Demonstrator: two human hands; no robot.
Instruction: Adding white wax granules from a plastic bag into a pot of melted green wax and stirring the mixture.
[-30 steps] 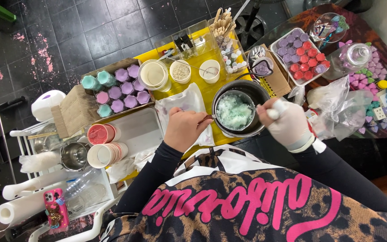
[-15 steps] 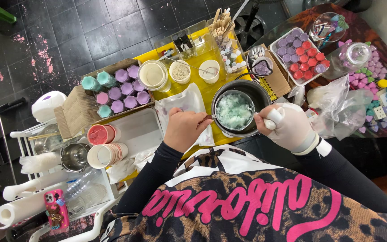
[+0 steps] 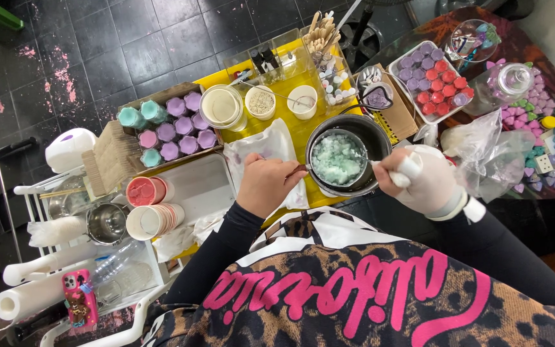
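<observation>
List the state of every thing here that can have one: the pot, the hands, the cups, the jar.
Metal pot: filled with pale green chunky stuff.
Left hand: bare, closed on the pot's handle.
Right hand: gloved, closed on a white utensil.
Paper cups: stacked, lying sideways.
Glass jar: lidded.
Tray of small moulds: full, purple and red.

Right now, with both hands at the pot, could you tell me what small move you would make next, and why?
Probably keep stirring. The green mass in the inner pot looks lumpy and pale, not yet smooth. The left hand steadies the pot at its handle side, and the gloved right hand holds a white stirrer at the rim of the dark outer pot.
</observation>
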